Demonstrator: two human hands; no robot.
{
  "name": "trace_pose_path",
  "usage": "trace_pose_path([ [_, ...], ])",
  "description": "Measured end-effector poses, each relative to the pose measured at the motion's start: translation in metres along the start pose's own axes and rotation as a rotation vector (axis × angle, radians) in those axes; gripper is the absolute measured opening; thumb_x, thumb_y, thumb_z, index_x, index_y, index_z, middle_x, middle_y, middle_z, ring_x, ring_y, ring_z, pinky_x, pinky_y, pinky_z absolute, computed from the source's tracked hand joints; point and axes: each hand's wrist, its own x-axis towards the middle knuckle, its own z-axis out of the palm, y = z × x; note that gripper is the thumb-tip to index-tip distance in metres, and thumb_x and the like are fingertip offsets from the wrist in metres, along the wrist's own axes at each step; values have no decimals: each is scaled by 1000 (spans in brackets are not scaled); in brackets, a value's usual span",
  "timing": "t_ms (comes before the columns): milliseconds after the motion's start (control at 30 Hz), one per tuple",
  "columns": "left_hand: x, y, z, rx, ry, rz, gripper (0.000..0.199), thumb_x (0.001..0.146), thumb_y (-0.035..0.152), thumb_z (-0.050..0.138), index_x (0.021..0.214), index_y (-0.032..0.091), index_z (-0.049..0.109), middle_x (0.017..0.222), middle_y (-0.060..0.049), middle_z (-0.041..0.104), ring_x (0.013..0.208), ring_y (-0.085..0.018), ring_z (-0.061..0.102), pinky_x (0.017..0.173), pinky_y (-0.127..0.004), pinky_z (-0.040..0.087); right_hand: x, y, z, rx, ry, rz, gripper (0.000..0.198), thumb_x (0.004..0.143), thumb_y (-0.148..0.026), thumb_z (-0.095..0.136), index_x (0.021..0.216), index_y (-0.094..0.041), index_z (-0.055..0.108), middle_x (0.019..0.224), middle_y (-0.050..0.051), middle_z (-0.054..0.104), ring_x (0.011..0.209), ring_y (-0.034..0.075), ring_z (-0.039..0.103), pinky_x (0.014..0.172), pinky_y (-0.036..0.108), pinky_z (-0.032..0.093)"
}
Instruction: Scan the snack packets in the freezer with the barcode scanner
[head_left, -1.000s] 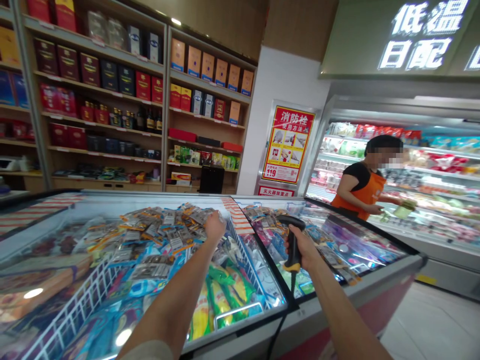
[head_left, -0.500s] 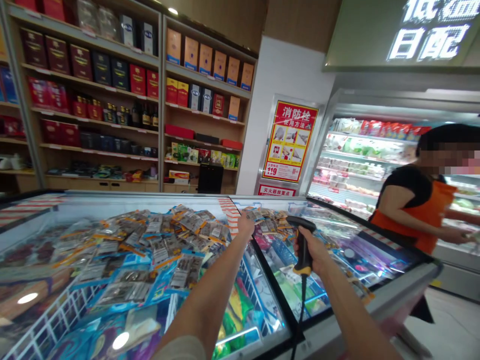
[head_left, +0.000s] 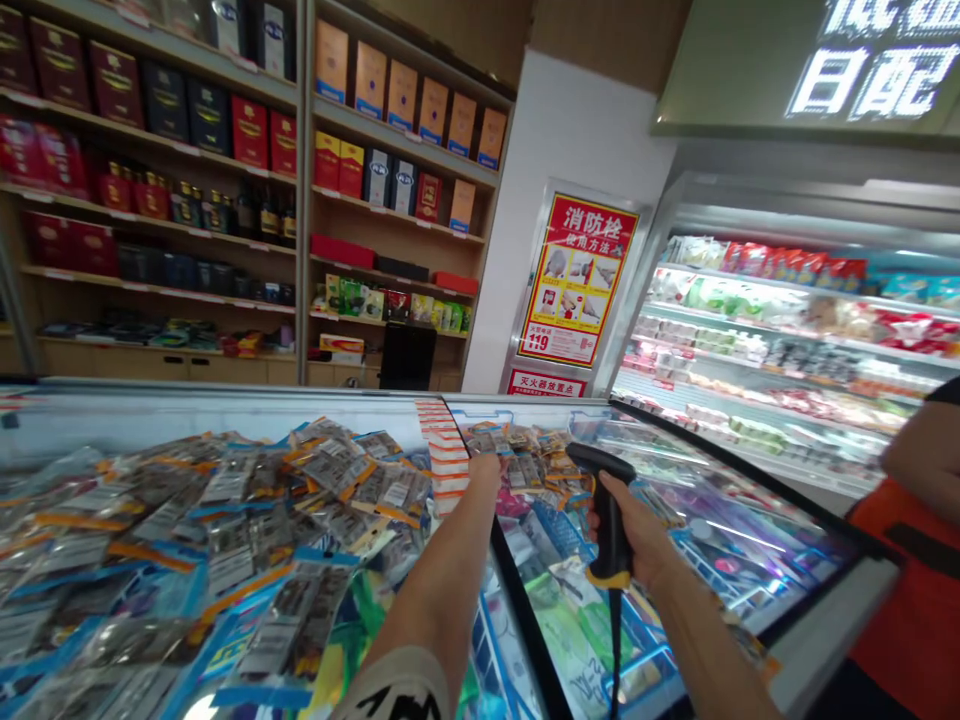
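My right hand [head_left: 634, 525] is closed around the dark handle of a barcode scanner [head_left: 611, 535], whose yellow-trimmed base has a cable running down from it. The scanner is upright over the right half of a chest freezer. My left arm reaches forward, and my left hand [head_left: 486, 472] is closed at the dark edge of the freezer lid [head_left: 517, 600], beside red-and-white striped tape [head_left: 442, 450]. Its fingertips are hidden. Left of it lies a heap of small flat packets [head_left: 300, 500] with orange and blue edges. More packets [head_left: 532, 455] lie just beyond the lid edge.
Shelves of boxed goods [head_left: 405, 190] line the back wall, next to a red-and-yellow fire-hydrant poster [head_left: 577, 280]. A refrigerated display [head_left: 757, 350] stands at the right. A person in an orange apron [head_left: 907, 590] stands close to the freezer's right end.
The view has shifted closer to the freezer, so the packet heap looks larger. The person in orange has moved toward the right edge and nearer. Both hands keep about the same pose.
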Motion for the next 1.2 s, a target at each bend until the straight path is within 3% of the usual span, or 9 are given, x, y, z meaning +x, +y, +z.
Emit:
trace_pose_path([
  [167, -9, 7, -39, -240, -79, -72, 31, 79, 28, 45, 106, 14, 48, 102, -7, 53, 84, -15, 54, 70, -35, 46, -6, 0, 32, 22, -105, 41, 23, 68, -38, 55, 70, -15, 51, 49, -2, 51, 37, 8, 45, 33, 19, 39],
  [333, -17, 17, -90, -394, -112, 19, 29, 79, 27, 45, 104, 14, 49, 100, -7, 54, 82, -14, 54, 69, -33, 47, -23, 8, 65, 73, -209, 100, 21, 70, -37, 53, 71, -15, 50, 51, -2, 51, 38, 7, 45, 33, 19, 39],
  [467, -25, 21, -112, -451, -119, 68, 30, 79, 27, 45, 105, 13, 49, 100, -7, 54, 83, -14, 54, 69, -34, 46, -35, 15, 79, 91, -233, 119, 22, 71, -37, 52, 71, -16, 50, 51, -2, 52, 38, 7, 45, 34, 19, 40],
  [800, -40, 20, -126, -462, -136, 127, 29, 79, 27, 45, 104, 13, 49, 100, -7, 54, 82, -14, 54, 69, -34, 46, -61, 15, 91, 69, -322, 107, 20, 72, -36, 51, 70, -16, 49, 51, -4, 50, 37, 6, 43, 33, 19, 39],
  [1200, -56, 22, -129, -351, -201, 144, 28, 79, 27, 45, 103, 13, 50, 98, -6, 54, 80, -14, 54, 67, -33, 47, -67, 9, 77, 30, -258, 100, 22, 71, -37, 53, 70, -15, 50, 50, -2, 51, 37, 7, 44, 33, 19, 39],
])
